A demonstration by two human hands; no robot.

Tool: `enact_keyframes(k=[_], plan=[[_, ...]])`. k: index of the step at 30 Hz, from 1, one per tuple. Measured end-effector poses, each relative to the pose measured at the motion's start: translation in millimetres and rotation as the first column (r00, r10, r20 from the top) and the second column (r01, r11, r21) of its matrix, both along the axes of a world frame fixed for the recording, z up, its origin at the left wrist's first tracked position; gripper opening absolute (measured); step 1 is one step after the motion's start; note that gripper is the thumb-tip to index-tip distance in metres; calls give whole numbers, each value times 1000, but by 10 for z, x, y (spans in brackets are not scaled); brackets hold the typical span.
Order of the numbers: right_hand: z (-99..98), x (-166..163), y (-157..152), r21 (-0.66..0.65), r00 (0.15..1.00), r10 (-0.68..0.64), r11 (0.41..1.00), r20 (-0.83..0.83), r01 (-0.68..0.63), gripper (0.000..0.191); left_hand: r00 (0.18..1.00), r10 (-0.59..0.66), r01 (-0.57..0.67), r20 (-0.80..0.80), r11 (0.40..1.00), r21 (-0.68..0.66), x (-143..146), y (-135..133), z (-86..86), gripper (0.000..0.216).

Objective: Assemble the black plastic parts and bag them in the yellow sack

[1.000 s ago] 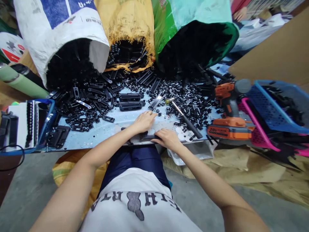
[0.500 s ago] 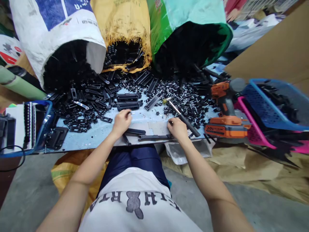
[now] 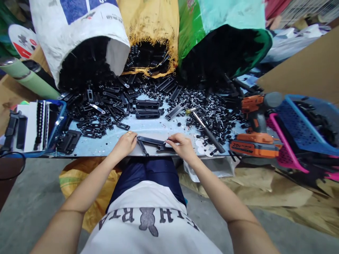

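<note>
My left hand (image 3: 126, 143) is closed, its fingertips pinched together at the left end of a long black bar (image 3: 151, 141). Whatever is between those fingers is too small to make out. At the bar's right end, the thumb and fingers of my right hand (image 3: 182, 145) pinch a small pin that glints silver. A short black link (image 3: 143, 147) slants down from the bar's left end. Another dark forked piece (image 3: 163, 149) lies below the bar, partly covered by my right hand.
Behind are heaps of black links (image 3: 106, 102) and black-headed bolts (image 3: 209, 109). A hammer (image 3: 208, 132) and an orange cordless drill (image 3: 255, 141) lie to the right, near a blue basket (image 3: 304, 120). Three sacks, including a yellow one (image 3: 150, 21), open toward me. A blue bin (image 3: 59, 123) stands left.
My left hand has come down and left to the bar's left end. My right hand has moved left to its right end. The bar sits farther right of my left hand.
</note>
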State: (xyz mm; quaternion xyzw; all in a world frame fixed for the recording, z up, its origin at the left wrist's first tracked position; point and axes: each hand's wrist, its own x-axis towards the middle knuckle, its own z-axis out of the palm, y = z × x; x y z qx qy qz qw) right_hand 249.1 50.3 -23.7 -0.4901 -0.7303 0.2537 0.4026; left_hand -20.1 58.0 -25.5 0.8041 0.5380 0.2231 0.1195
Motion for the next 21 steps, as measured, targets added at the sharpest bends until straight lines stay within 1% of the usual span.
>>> enact_keyframes(k=[1, 5, 7, 9, 11, 13, 15, 17, 19, 21], plan=[[15, 9, -4, 10, 1000, 13, 1000, 28, -13, 23, 1000, -5, 5, 6, 1000, 2, -14, 5, 8, 22], [63, 14, -19, 6, 993, 33, 999, 117, -34, 22, 993, 44, -49, 113, 998, 39, -32, 14, 3, 24], [91, 0, -31, 13, 980, 23, 1000, 200, -26, 22, 994, 19, -23, 107, 999, 44, -19, 15, -2, 24], [132, -18, -47, 25, 944, 22, 999, 328, -32, 22, 999, -7, 5, 36, 999, 45, 1, 12, 14, 24], [180, -32, -62, 22, 898, 54, 997, 437, -71, 23, 996, -48, 50, -69, 998, 29, 22, 7, 55, 24], [222, -38, -65, -2, 873, 123, 990, 472, -139, 23, 981, -111, 113, -162, 994, 4, 43, 0, 101, 24], [245, -35, -56, -24, 870, 187, 980, 457, -198, 22, 967, -142, 147, -210, 989, 5, 63, -3, 113, 25], [244, -26, -41, -25, 876, 188, 980, 443, -197, 22, 972, -110, 123, -207, 991, 54, 80, -4, 65, 26], [232, -16, -29, -4, 887, 128, 990, 444, -141, 24, 976, -83, 106, -199, 989, 105, 90, -7, -37, 28], [221, -11, -25, 11, 890, 90, 994, 447, -106, 25, 972, -92, 122, -218, 985, 126, 90, -17, -151, 31]])
